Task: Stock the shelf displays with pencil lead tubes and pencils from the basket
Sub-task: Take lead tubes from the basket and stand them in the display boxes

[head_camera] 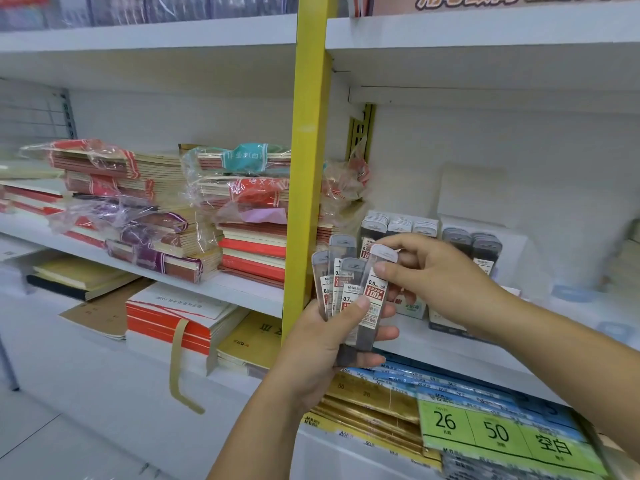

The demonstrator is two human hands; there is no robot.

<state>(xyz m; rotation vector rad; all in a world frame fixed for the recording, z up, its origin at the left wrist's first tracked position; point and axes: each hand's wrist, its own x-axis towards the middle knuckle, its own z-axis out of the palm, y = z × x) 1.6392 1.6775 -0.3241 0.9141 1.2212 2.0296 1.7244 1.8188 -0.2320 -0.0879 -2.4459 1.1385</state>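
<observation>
My left hand [323, 344] grips a fan of several flat pencil lead tubes [341, 289] with grey caps and red-and-white labels, held upright in front of the yellow shelf post. My right hand [429, 275] pinches the front tube [374, 296], labelled 0.5 HB, near its white cap. Behind my hands, a white display box [516, 237] on the shelf holds rows of more lead tubes [398, 225] standing upright. No basket or pencils are in view.
A yellow upright post [306, 174] divides the shelving. Left of it lie stacks of plastic-wrapped notebooks [138, 202] on the white shelf [242, 289]. Below sit folders, gold packets [374, 400] and green labelled packs [498, 431].
</observation>
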